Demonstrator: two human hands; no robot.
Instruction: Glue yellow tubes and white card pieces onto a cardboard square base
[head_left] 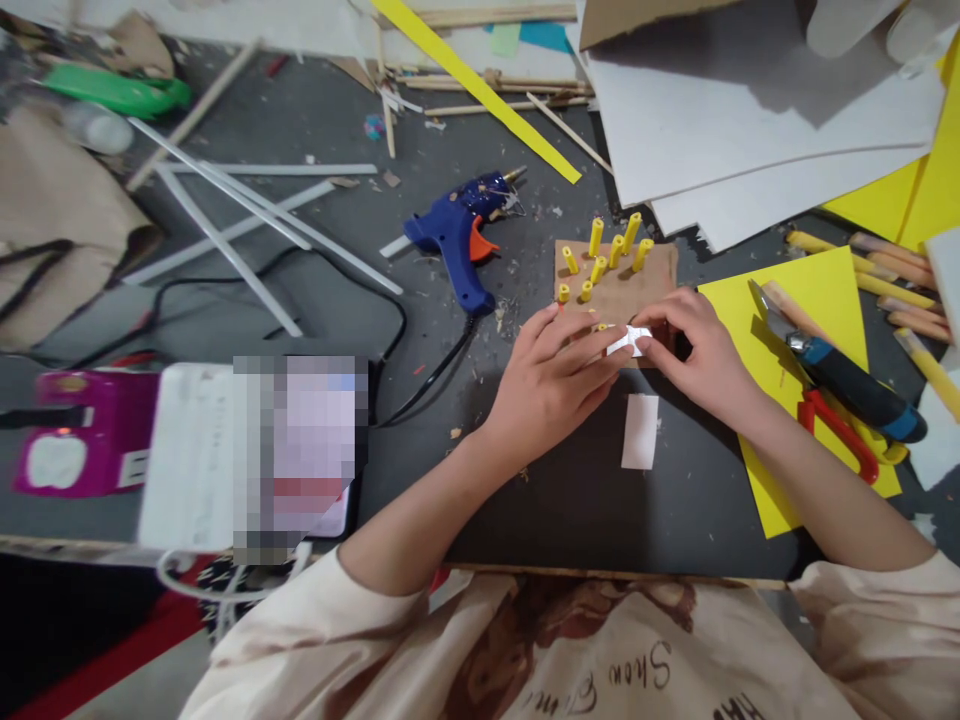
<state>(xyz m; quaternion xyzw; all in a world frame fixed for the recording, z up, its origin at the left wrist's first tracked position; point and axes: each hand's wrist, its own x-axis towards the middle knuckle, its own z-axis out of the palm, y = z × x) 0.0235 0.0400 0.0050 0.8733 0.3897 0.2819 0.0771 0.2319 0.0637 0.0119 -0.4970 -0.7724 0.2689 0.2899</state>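
Both my hands meet over the near edge of a small brown cardboard piece point(649, 268) that carries several upright yellow pegs point(613, 252). My left hand point(551, 380) and my right hand point(694, 350) each pinch an end of a small folded white paper piece point(630, 342), held between the fingertips. A second white paper rectangle point(640, 431) lies flat on the dark table just below my hands. A blue hot glue gun point(459, 232) with an orange trigger lies to the left of the cardboard, its black cord trailing towards me.
A yellow sheet point(814, 300) lies to the right with pliers point(851, 380) and red-handled scissors point(840, 432) on it. White card sheets point(750, 130) are stacked at the back right. White strips point(240, 215), wooden sticks, a yellow strip point(480, 90), a magenta packet point(82, 430) and a white box point(191, 455) lie at left.
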